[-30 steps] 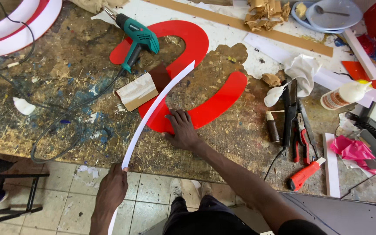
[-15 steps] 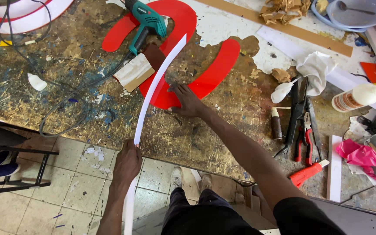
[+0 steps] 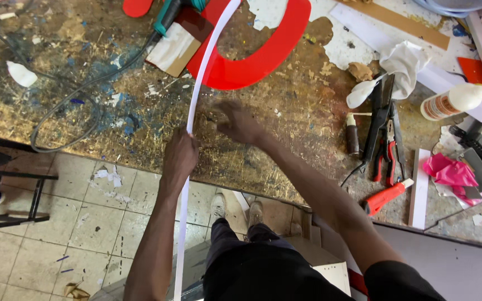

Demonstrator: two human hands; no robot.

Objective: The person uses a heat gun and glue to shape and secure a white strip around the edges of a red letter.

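Head view: left hand (image 3: 179, 156) is fisted round a long, thin white plastic strip (image 3: 196, 106), gripping it at the near edge of the paint-spattered wooden workbench (image 3: 85, 111). The strip bends in a shallow arc: its upper part runs up over the bench and across the red curved acrylic letter piece (image 3: 252, 61), its lower part hangs down past the bench edge over the tiled floor (image 3: 85, 223).

Right hand (image 3: 240, 124) is flat over the bench top just right of the strip, below the red piece. It's motion-blurred, so can't tell if the fingers are spread or together, or whether it touches the strip; nothing visibly held.

Around it: a teal power tool (image 3: 177, 10) with grey cable (image 3: 68, 106) at top, beside a brown-and-white block (image 3: 177, 47) just left of the strip. Well to the right: black pliers (image 3: 383, 120), red utility knife (image 3: 386, 196), white glue bottle (image 3: 456, 100), white rag (image 3: 405, 64), crumpled pink plastic (image 3: 447, 171).
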